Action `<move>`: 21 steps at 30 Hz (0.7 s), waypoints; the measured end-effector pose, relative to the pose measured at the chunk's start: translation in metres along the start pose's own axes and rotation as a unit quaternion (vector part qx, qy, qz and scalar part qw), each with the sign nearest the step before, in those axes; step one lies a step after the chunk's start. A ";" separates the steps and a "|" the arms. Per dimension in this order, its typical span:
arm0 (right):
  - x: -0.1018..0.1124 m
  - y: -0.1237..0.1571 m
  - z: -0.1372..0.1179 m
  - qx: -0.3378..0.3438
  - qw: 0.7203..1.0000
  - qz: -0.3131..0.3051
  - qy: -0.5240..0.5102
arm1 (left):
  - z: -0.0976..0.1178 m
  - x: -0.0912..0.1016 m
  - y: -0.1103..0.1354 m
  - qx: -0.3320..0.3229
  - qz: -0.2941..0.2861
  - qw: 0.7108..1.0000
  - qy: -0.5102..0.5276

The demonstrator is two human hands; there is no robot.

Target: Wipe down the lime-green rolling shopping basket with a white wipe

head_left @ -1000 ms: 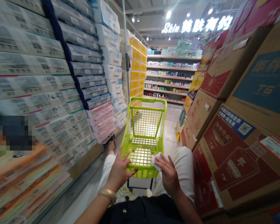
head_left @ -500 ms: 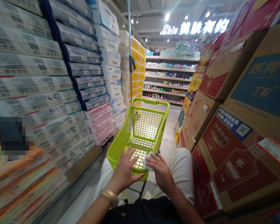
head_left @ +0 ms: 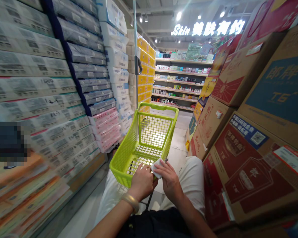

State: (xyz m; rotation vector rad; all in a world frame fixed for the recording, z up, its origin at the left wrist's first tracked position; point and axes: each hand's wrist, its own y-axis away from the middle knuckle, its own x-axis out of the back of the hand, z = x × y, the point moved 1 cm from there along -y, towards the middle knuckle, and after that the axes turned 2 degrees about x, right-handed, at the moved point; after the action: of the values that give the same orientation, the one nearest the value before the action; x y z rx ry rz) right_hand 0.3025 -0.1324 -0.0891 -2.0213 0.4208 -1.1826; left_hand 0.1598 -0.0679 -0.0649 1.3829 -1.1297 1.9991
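Note:
A yellow-green plastic shopping basket (head_left: 124,158), with grid walls, stands on a cart frame between my knees. My left hand (head_left: 143,180), a gold-coloured bangle on its wrist, is closed over the near rim of this basket, towards the right corner. Some of its fingertips are hidden. In my right hand (head_left: 169,177) is a folded white cloth or tissue (head_left: 156,168), pressed against the basket's right side near that same corner. The fingers lie over the cloth, close beside my left hand.
Stacked cartons (head_left: 250,165) rise close on my right. Paper packs (head_left: 49,86) are piled high on the left, with pink packs (head_left: 105,129) lower down. A thin metal pole (head_left: 135,43) stands beyond the basket; stocked shelves (head_left: 178,79) fill the back.
My left hand has moved from spread fingers over the basket to a closed grip on its near rim. The basket has shifted slightly left. My right hand still holds the white cloth.

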 end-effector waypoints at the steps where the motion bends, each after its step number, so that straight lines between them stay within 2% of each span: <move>1: 0.001 0.000 -0.002 0.005 1.000 -0.006 0.000 | 0.000 0.001 0.001 -0.008 -0.004 1.000 -0.008; 6: 0.008 -0.006 0.002 0.017 0.999 -0.030 -0.009 | -0.003 0.003 0.008 -0.038 -0.021 0.999 0.001; 13: 0.013 -0.015 0.020 -0.026 0.999 0.027 0.010 | -0.010 0.010 0.022 -0.082 -0.045 0.995 0.031; 17: 0.006 -0.008 -0.004 0.010 1.000 -0.003 0.006 | -0.017 0.013 0.026 -0.091 -0.053 0.994 0.021; 21: 0.001 -0.003 -0.026 0.039 0.998 -0.035 -0.018 | -0.025 0.016 0.029 -0.074 -0.041 0.996 0.009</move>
State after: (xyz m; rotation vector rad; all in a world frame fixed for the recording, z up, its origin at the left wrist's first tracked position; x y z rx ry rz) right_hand 0.2804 -0.1428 -0.0785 -2.0010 0.2829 -1.1838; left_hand 0.1182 -0.0648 -0.0651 1.3130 -1.1680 1.8277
